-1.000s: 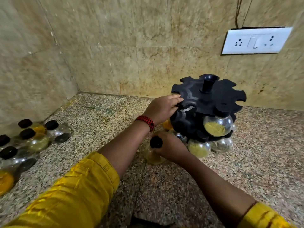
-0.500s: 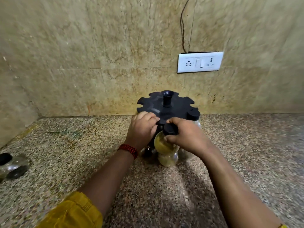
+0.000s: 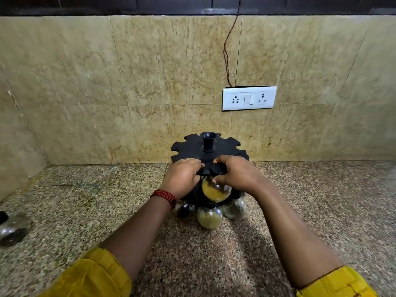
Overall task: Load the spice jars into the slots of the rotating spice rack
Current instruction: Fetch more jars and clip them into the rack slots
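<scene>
1. A loose jar (image 3: 12, 230) with something dark inside is seen on the table (image 3: 321, 200), far to the left and well apart from the rest.
2. A red band (image 3: 165, 196) is worn on the left wrist, above a yellow sleeve (image 3: 90, 275).
3. The left hand (image 3: 184, 176) is laid on the top plate of the black spice rack (image 3: 192, 146), with its fingers spread over the plate. The thumb cannot be seen.
4. The spice rack is placed on the table, near the wall.
5. A round spice jar (image 3: 216, 190) with yellow powder is held at the front edge of the top plate. Its black cap (image 3: 217, 169) is above the plate and its glass ball hangs below. It cannot be told if it is fully in its slot.
6. Three lower jars (image 3: 209, 217) are seen under it, in the bottom ring.
7. The spice jar is pinched at its neck by the right hand (image 3: 237, 176), with the fingers curled round the cap.
8. A white socket plate (image 3: 249, 98) is fixed on the wall, up to the right.
</scene>
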